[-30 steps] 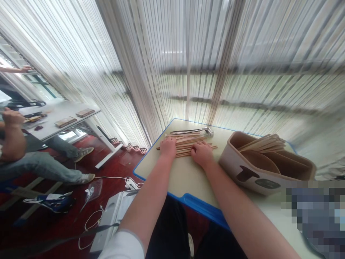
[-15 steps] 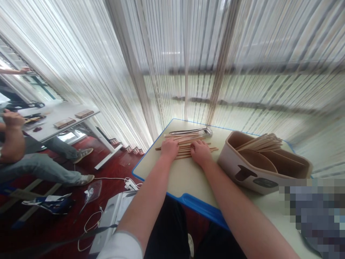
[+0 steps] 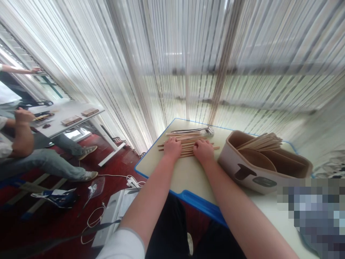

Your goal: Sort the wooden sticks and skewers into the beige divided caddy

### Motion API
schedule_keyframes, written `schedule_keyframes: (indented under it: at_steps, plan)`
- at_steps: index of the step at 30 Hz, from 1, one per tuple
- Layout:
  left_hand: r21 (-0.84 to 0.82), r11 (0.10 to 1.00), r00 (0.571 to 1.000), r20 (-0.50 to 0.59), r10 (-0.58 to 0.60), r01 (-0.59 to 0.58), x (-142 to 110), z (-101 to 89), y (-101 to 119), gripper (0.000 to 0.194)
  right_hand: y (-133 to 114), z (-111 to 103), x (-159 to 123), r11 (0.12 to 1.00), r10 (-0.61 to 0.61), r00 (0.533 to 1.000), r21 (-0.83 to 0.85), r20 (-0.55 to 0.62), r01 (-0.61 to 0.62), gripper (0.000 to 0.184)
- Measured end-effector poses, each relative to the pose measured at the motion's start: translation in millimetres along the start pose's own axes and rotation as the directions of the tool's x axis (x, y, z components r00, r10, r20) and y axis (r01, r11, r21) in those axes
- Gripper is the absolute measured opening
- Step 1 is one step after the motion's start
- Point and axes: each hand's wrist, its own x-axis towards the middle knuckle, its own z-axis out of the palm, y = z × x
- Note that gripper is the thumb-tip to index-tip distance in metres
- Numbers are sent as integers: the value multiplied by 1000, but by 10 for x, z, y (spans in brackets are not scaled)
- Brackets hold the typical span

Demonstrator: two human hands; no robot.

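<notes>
Several brown wooden chopsticks (image 3: 187, 149) lie side by side across the small table. My left hand (image 3: 172, 147) is closed over their left part, fingers curled. On their right part rests my right hand (image 3: 204, 149), its fingers curled around them too; the fingertips are partly hidden. A gap with chopsticks showing separates the two hands. Just beyond lie several paler sticks (image 3: 185, 136), and behind those a metal slotted spoon (image 3: 209, 131) with its handle pointing left.
Right of my hands stands a beige divided holder (image 3: 229, 154) with several pale wooden sticks (image 3: 265, 141) in it. The table has a blue rim (image 3: 192, 198). A sheer curtain (image 3: 185, 64) hangs behind. At left, a seated person (image 3: 40, 162) is beside a white table (image 3: 64, 108).
My hands stay on the chopsticks, with the fingers slightly more drawn in. The chopsticks sit closer together on the left. The view has shifted a little to the left.
</notes>
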Motion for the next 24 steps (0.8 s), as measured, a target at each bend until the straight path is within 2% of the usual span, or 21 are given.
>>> schedule_keyframes:
  at_steps: [12,24]
  plan:
    - [2,999,998,-42,-38,38,-26,5,68,31,3,-31,-53,1000,24,1000,-20,-1,-24,24]
    - [-4,999,998,-32,-52,52,-115,-53,96,31,25,-77,0,994,88,985,48,151,-96,27]
